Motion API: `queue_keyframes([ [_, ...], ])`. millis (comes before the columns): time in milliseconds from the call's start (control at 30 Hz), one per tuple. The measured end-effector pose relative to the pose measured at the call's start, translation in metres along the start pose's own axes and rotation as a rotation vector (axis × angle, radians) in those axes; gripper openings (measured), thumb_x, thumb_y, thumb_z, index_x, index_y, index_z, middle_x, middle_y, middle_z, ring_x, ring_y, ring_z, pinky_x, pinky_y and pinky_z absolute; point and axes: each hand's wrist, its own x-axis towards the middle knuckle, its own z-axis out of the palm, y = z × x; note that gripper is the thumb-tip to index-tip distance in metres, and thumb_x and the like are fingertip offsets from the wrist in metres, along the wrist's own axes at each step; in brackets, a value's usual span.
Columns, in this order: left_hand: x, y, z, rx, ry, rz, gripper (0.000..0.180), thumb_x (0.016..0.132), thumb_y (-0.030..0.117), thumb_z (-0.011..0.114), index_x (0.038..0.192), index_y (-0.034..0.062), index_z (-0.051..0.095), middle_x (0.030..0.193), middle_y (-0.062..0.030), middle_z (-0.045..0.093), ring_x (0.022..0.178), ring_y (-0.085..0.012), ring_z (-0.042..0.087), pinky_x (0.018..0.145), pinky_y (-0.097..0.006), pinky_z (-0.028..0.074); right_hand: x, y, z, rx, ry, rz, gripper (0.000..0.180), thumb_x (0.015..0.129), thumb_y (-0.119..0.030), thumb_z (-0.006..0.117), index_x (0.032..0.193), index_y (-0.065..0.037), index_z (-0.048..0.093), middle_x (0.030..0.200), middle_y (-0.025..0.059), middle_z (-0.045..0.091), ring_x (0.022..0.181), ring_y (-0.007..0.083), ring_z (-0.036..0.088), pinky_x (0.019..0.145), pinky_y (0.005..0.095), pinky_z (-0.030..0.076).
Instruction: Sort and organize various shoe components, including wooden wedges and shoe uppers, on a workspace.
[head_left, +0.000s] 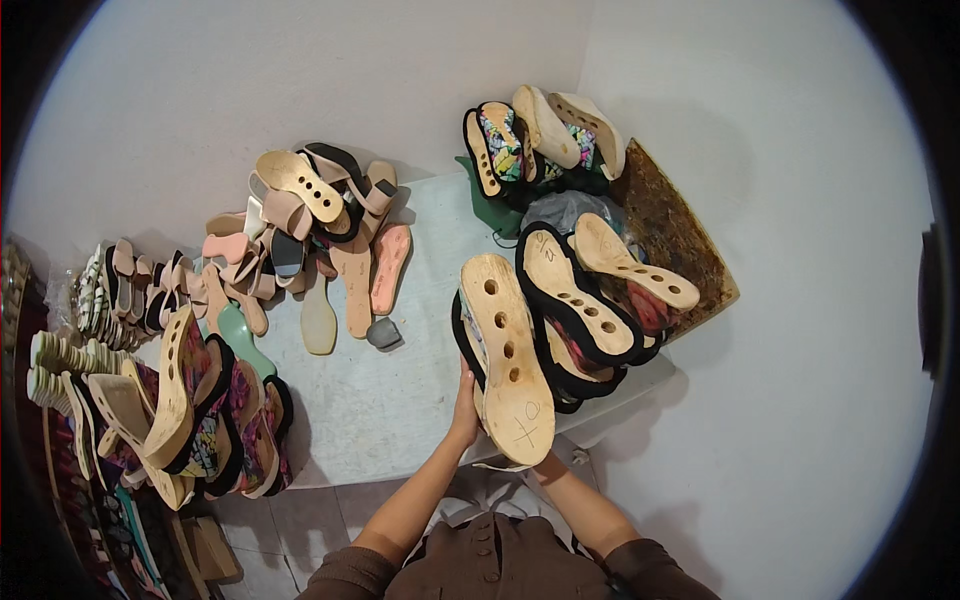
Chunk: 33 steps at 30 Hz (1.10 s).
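Observation:
A pale wedge shoe sole (511, 395), with a row of round holes and pencil marks, is held up over the table's front edge. Black trim and a printed band show along its left side. My left hand (465, 408) is closed on that left side, with most fingers behind it. Under the near end my right hand (546, 468) holds it from below, its fingers mostly hidden. Close on the right are a black-edged wedge sole (556, 264) and a bare pale one (628, 265), stacked on other wedges.
A white-covered table (420, 400) bears a heap of soles and sandals (349, 265) and, at left, floral wedges (177, 400). A grey lump (383, 333) lies mid-table. More wedges (545, 125) are piled at the back right, beside a brown board (690, 240) near the wall.

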Motion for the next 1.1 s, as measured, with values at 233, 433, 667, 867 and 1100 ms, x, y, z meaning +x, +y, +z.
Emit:
queue_keyframes([
  [233,0.007,0.003,-0.002,0.013,-0.054,0.015,0.062,0.09,0.053,0.027,0.125,0.0044,0.041,0.118,-0.0092,0.052,0.103,-0.0205,0.052,0.089,-0.032,0.041,0.011,0.002,0.015,-0.076,0.082,-0.087,0.049,0.091,-0.033,0.041,0.131,-0.006,0.031,0.128,0.0063,0.041,0.117,0.0174,0.041,0.099,0.0299,0.03],
  [433,0.002,0.018,0.02,0.126,-0.021,0.099,0.062,0.09,0.052,0.029,0.13,0.0058,0.034,0.123,-0.0087,0.048,0.107,-0.0187,0.049,0.091,-0.031,0.039,0.024,-0.001,0.025,-0.14,0.15,-0.155,0.049,0.091,-0.033,0.041,0.13,-0.006,0.031,0.128,0.0063,0.041,0.117,0.0174,0.04,0.099,0.03,0.031],
  [667,-0.025,0.047,0.049,0.426,-0.101,0.345,0.056,0.094,0.04,0.023,0.14,0.0102,0.01,0.144,-0.0066,0.014,0.131,-0.0197,0.015,0.105,-0.028,0.014,-0.009,0.008,0.008,-0.217,0.244,-0.237,0.048,0.091,-0.033,0.041,0.13,-0.006,0.032,0.128,0.0063,0.041,0.117,0.0174,0.04,0.099,0.03,0.031],
  [867,-0.04,0.051,0.042,0.475,-0.157,0.244,0.06,0.093,0.044,0.022,0.14,0.0112,0.005,0.146,-0.0076,0.005,0.133,-0.0209,0.007,0.107,-0.031,0.009,-0.022,0.028,0.014,-0.157,0.405,-0.298,0.041,0.088,-0.026,0.047,0.122,-0.004,0.04,0.122,0.0075,0.047,0.112,0.0206,0.045,0.094,0.0335,0.038],
  [1100,-0.066,0.057,0.019,0.629,-0.172,0.282,0.061,0.093,0.044,0.022,0.138,0.0042,0.009,0.144,-0.0122,0.011,0.133,-0.023,0.009,0.107,-0.031,0.01,-0.04,0.047,0.062,-0.179,0.834,-0.326,0.031,0.085,-0.019,0.043,0.113,-0.006,0.046,0.107,0.0068,0.05,0.098,0.0188,0.049,0.085,0.0311,0.04],
])
